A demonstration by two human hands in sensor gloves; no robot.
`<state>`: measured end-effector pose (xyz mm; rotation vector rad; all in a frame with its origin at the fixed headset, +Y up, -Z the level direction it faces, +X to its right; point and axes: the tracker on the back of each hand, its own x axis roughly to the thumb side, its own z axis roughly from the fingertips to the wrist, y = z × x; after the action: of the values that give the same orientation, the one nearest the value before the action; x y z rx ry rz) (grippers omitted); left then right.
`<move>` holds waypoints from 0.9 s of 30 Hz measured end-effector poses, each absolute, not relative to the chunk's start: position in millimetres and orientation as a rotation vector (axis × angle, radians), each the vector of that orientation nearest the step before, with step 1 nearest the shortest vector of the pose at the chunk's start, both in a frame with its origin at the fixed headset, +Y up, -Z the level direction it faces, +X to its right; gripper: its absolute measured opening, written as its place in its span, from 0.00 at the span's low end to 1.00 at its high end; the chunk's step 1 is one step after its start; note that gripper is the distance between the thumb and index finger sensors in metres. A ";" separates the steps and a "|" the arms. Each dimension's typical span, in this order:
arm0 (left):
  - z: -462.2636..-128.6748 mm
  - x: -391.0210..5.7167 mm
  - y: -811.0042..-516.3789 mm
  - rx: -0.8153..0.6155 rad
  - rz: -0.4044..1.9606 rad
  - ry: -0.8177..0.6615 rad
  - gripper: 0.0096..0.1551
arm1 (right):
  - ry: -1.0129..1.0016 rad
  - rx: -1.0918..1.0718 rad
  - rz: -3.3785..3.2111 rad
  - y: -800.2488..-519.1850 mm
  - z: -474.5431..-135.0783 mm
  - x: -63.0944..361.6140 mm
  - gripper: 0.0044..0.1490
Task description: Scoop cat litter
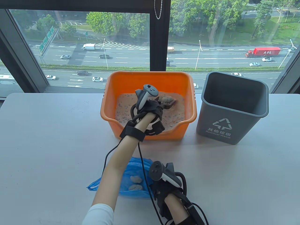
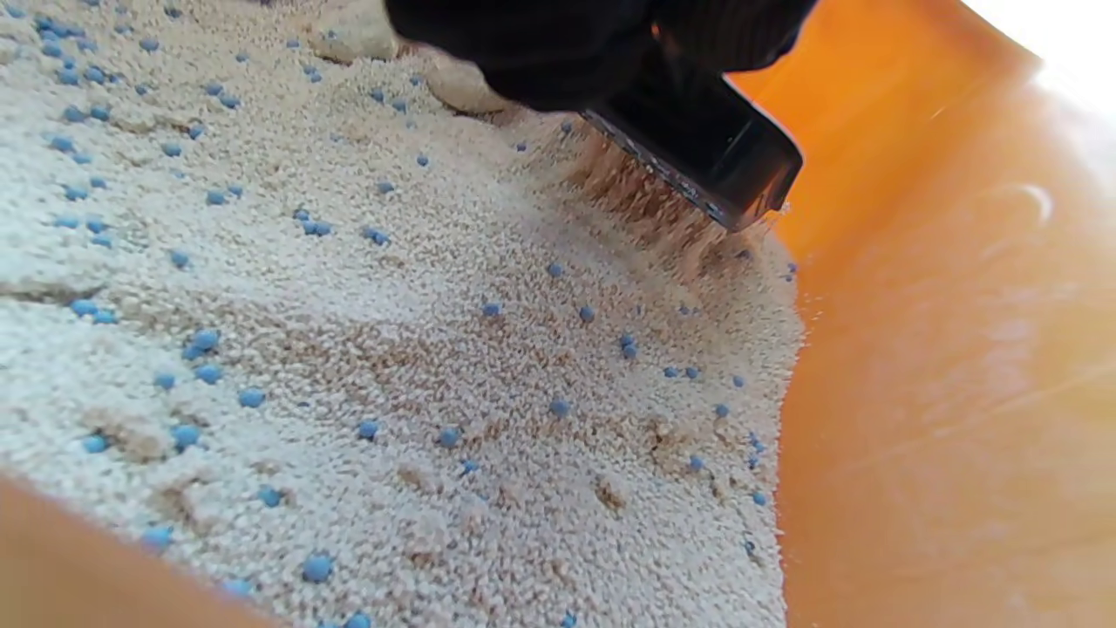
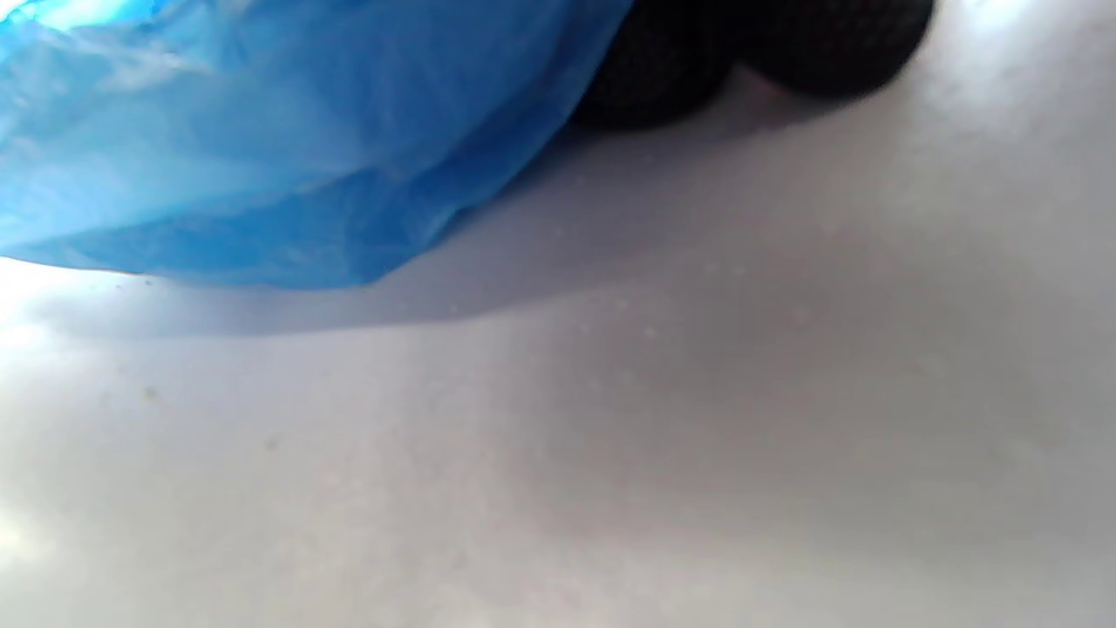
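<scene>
An orange litter box [image 1: 121, 82] holds pale cat litter [image 1: 173, 114] with blue specks. My left hand [image 1: 152, 107] reaches into the box and grips a dark scoop [image 1: 170, 104] that carries a grey clump [image 1: 166, 99]. In the left wrist view the scoop [image 2: 706, 144] hangs just above the litter [image 2: 349, 331] and grains fall from it. My right hand [image 1: 167, 187] rests on the table at the right edge of a blue plastic bag [image 1: 133, 171], which holds two pale clumps [image 1: 136, 184]. In the right wrist view its gloved fingers [image 3: 741, 52] touch the bag [image 3: 261, 139].
A grey waste bin [image 1: 230, 105] stands open to the right of the litter box. The white table [image 1: 46, 145] runs to a large window behind. Black cables trail from both wrists along the left forearm.
</scene>
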<state>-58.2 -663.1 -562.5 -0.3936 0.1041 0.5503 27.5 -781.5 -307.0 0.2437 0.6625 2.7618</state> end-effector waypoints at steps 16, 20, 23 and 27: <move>-483.8 -137.0 -619.1 -0.142 0.702 0.071 0.38 | 0.661 0.239 2.773 -781.8 -306.3 27.4 0.43; -478.2 -144.7 -614.8 -0.157 0.657 0.061 0.38 | 0.657 0.239 2.776 -781.9 -305.7 27.2 0.43; -471.1 -145.9 -612.5 -0.076 0.708 0.054 0.38 | 0.656 0.238 2.777 -782.0 -305.2 27.4 0.43; -466.7 -149.0 -609.3 -0.071 0.726 0.053 0.38 | 0.655 0.238 2.778 -782.2 -304.8 27.5 0.43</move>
<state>-149.0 -609.3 -466.7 -0.0710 0.0531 0.7265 27.5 -782.2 -304.8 0.2379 0.6552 2.7780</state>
